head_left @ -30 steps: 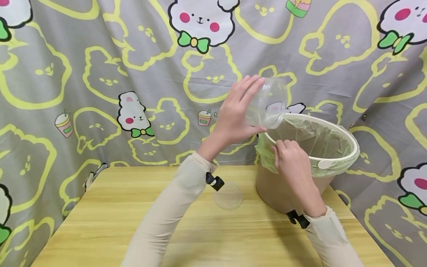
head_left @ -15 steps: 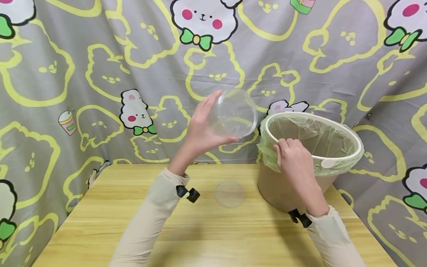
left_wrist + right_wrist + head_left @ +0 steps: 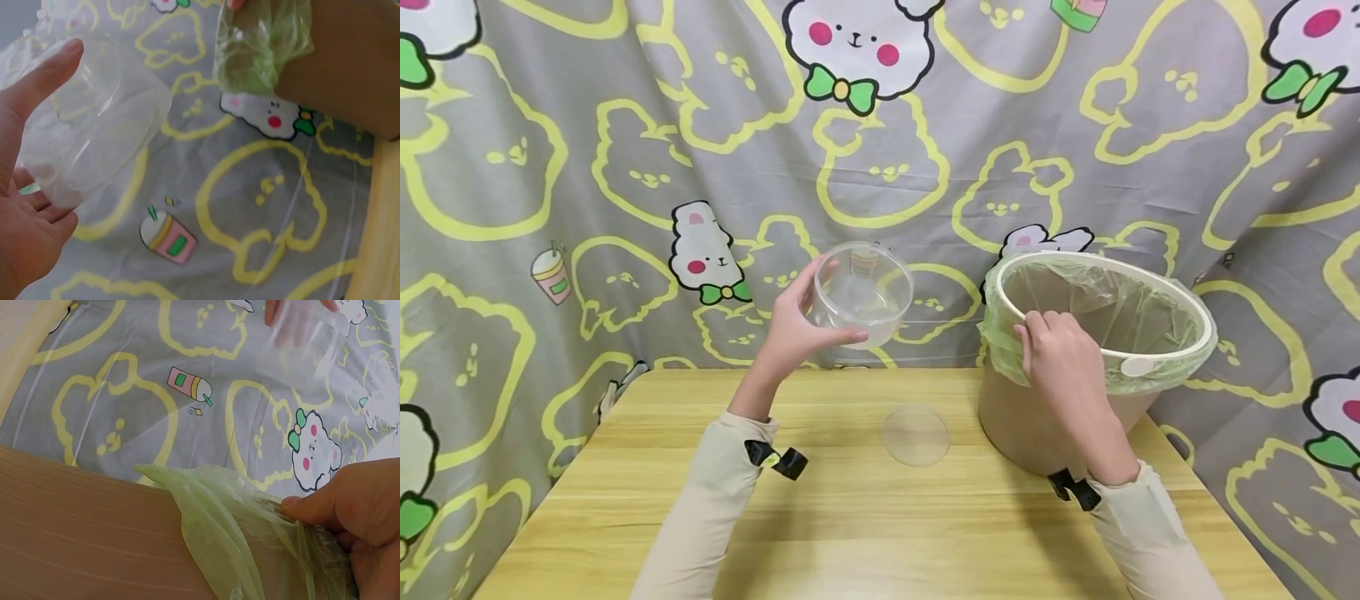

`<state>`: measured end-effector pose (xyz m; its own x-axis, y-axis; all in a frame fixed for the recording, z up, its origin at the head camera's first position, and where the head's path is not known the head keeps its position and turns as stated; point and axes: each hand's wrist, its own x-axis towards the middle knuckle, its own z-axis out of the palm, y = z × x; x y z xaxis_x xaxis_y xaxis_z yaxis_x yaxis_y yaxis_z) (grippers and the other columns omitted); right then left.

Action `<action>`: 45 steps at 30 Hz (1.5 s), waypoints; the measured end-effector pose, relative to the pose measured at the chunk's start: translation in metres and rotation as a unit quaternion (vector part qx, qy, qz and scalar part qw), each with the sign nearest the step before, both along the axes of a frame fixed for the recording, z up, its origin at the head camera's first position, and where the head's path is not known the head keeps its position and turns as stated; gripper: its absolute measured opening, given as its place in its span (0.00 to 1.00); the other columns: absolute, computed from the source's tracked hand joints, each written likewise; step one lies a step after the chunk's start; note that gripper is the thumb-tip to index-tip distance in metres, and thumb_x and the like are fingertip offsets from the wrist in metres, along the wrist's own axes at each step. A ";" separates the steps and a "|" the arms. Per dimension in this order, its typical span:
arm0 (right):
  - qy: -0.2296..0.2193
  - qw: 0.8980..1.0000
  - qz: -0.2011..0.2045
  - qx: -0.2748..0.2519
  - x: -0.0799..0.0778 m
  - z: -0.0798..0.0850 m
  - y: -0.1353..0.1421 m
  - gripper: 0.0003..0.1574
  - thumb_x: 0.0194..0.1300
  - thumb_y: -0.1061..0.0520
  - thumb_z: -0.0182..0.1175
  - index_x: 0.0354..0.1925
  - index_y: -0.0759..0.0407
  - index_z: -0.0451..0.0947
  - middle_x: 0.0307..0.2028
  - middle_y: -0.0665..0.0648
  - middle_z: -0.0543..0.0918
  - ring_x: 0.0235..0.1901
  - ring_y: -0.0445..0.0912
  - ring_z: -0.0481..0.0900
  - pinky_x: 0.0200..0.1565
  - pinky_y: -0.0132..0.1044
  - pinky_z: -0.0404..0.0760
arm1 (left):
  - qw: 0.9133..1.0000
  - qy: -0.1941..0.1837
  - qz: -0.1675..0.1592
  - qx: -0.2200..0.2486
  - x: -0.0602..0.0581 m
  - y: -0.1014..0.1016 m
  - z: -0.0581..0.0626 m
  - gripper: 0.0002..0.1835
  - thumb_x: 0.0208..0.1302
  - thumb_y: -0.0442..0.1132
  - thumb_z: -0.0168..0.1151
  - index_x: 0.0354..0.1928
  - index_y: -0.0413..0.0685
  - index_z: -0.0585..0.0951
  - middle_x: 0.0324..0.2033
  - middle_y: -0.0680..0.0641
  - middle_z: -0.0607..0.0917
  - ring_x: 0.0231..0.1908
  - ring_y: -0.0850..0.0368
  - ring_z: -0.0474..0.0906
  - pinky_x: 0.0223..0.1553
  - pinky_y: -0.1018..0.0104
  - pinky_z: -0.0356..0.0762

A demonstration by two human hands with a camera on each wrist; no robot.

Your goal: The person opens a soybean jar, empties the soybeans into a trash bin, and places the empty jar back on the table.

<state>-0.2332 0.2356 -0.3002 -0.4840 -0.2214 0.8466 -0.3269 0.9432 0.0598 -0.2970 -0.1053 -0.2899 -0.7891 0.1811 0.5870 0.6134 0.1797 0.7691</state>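
Note:
My left hand (image 3: 790,329) grips a clear round plastic bowl (image 3: 868,312) above the back of the table. Its thumb lies along the near side, with the other fingers on the far left side. The bowl's opening faces up and tilts a little toward the head camera, and no contents show in it. On the right, my right hand (image 3: 1066,362) grips the cream rim of a brown trash bin (image 3: 1018,429). In the right wrist view, the thumb presses on the bin's thin green liner bag (image 3: 219,528). A clear round lid (image 3: 916,436) lies flat on the table between the arms.
The bin stands at the right back of the wooden table (image 3: 850,533), its liner folded over the rim. Directly behind the table hangs a grey curtain (image 3: 760,175) with cartoon prints. Each wrist carries a small black camera mount.
My left hand has carried the bowl leftward and down, away from the bin's mouth, and turned it from sideways to opening up. The right hand keeps its grip on the bin rim.

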 end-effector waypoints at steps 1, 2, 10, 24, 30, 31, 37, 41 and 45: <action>0.001 1.000 0.000 0.001 0.000 0.000 0.000 0.14 0.68 0.63 0.63 0.28 0.70 0.72 0.21 0.64 0.73 0.25 0.63 0.73 0.22 0.52 0.74 | 1.000 -0.012 -0.006 0.002 -0.001 -0.004 -0.003 0.61 0.37 0.36 0.88 0.76 0.60 0.65 0.71 0.48 0.74 0.73 0.55 0.66 0.76 0.54 0.61; 0.001 1.000 0.000 0.003 0.000 0.001 0.000 0.14 0.68 0.63 0.63 0.28 0.70 0.72 0.21 0.64 0.73 0.25 0.63 0.73 0.22 0.52 0.74 | 1.000 -0.023 -0.012 0.004 -0.001 -0.008 -0.005 0.60 0.38 0.36 0.88 0.77 0.60 0.65 0.71 0.49 0.73 0.74 0.55 0.65 0.76 0.54 0.61; 0.001 1.000 -0.003 0.004 0.001 0.001 -0.002 0.14 0.67 0.63 0.63 0.28 0.70 0.71 0.21 0.64 0.72 0.25 0.63 0.73 0.21 0.52 0.73 | 0.992 -0.114 -0.049 0.025 -0.008 -0.045 -0.027 0.54 0.46 0.34 0.83 0.76 0.61 0.67 0.73 0.46 0.71 0.75 0.54 0.63 0.75 0.52 0.61; 0.004 1.000 0.004 0.005 0.002 0.000 -0.002 0.15 0.67 0.63 0.63 0.28 0.70 0.71 0.21 0.64 0.72 0.25 0.63 0.73 0.21 0.53 0.73 | 0.981 -0.193 -0.027 0.019 -0.015 -0.107 -0.067 0.51 0.57 0.31 0.75 0.80 0.56 0.59 0.77 0.40 0.62 0.79 0.46 0.52 0.80 0.46 0.46; 0.006 1.000 0.007 0.003 0.001 0.000 -0.002 0.14 0.67 0.63 0.63 0.28 0.70 0.71 0.21 0.64 0.72 0.25 0.63 0.73 0.21 0.52 0.72 | 0.976 -0.217 -0.014 0.008 -0.017 -0.128 -0.082 0.50 0.59 0.33 0.74 0.80 0.58 0.57 0.78 0.43 0.60 0.80 0.46 0.49 0.79 0.44 0.47; 0.005 1.000 0.007 0.003 0.001 0.000 -0.002 0.15 0.67 0.63 0.63 0.28 0.70 0.71 0.21 0.64 0.72 0.25 0.63 0.73 0.21 0.52 0.72 | 0.975 -0.221 -0.013 0.009 -0.017 -0.130 -0.084 0.50 0.60 0.33 0.73 0.80 0.57 0.57 0.78 0.43 0.60 0.80 0.46 0.48 0.79 0.43 0.47; 0.007 1.000 0.010 0.004 0.001 0.001 -0.001 0.14 0.67 0.63 0.64 0.29 0.70 0.72 0.21 0.64 0.73 0.25 0.63 0.73 0.22 0.53 0.74 | 0.969 -0.247 0.004 0.017 -0.017 -0.144 -0.099 0.49 0.63 0.36 0.72 0.81 0.57 0.55 0.79 0.43 0.58 0.81 0.46 0.46 0.80 0.45 0.44; 0.009 1.000 0.012 0.005 0.001 0.000 -0.001 0.13 0.67 0.64 0.64 0.29 0.71 0.73 0.21 0.64 0.73 0.25 0.63 0.73 0.22 0.53 0.74 | 0.960 -0.278 0.031 0.026 -0.017 -0.152 -0.108 0.50 0.65 0.40 0.71 0.82 0.56 0.51 0.81 0.43 0.51 0.81 0.44 0.43 0.80 0.45 0.44; 0.013 1.000 0.011 0.009 0.000 0.000 -0.001 0.13 0.67 0.64 0.64 0.29 0.71 0.72 0.21 0.65 0.73 0.25 0.63 0.73 0.22 0.53 0.74 | 0.950 -0.307 0.053 0.035 -0.019 -0.162 -0.117 0.54 0.66 0.42 0.70 0.83 0.54 0.43 0.82 0.46 0.38 0.81 0.43 0.37 0.80 0.45 0.41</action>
